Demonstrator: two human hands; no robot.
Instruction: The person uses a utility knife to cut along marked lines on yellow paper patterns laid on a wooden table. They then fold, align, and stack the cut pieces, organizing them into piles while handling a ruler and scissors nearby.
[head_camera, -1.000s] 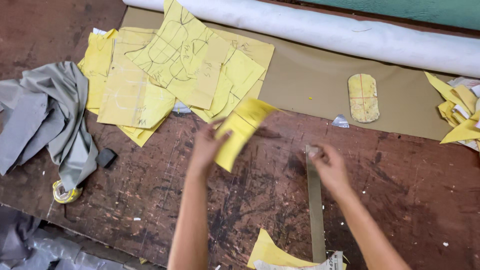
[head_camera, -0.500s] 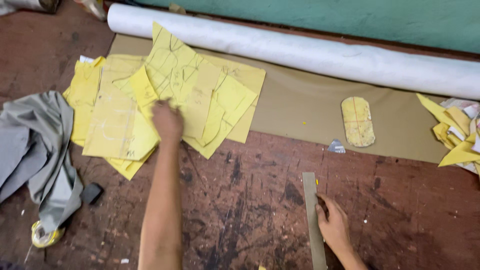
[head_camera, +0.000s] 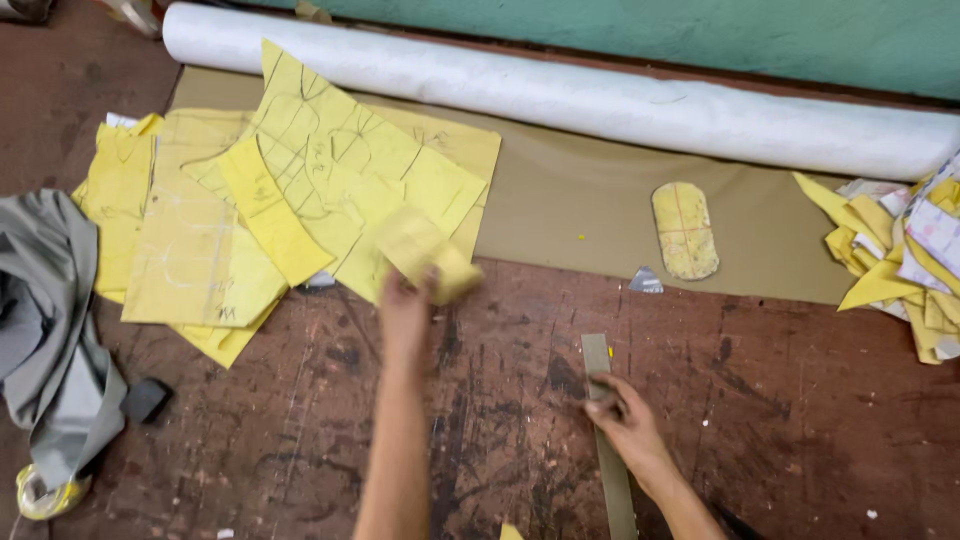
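Yellow paper piece (head_camera: 428, 252), blurred, is pinched in the left hand (head_camera: 405, 312), raised just over the near edge of the pile of yellow pattern sheets (head_camera: 290, 200); grip clenched on it. Right hand (head_camera: 625, 420) lies on the worn dark desk (head_camera: 800, 400), fingers grasping a long flat ruler-like strip (head_camera: 607, 430) w/ thumb on top, strip running toward the person. Tan sheet (head_camera: 580, 200) spreads across the far part of the desk, under the pile. On it, well apart from both hands: an oval yellow pattern piece (head_camera: 685, 230), and a small grey scrap (head_camera: 646, 281) at its near edge. White roll (head_camera: 600, 95) lies along the back by the green wall. Grey cloth (head_camera: 45, 320) bunched at far left; more yellow cut pieces (head_camera: 890, 260) heaped at right edge.
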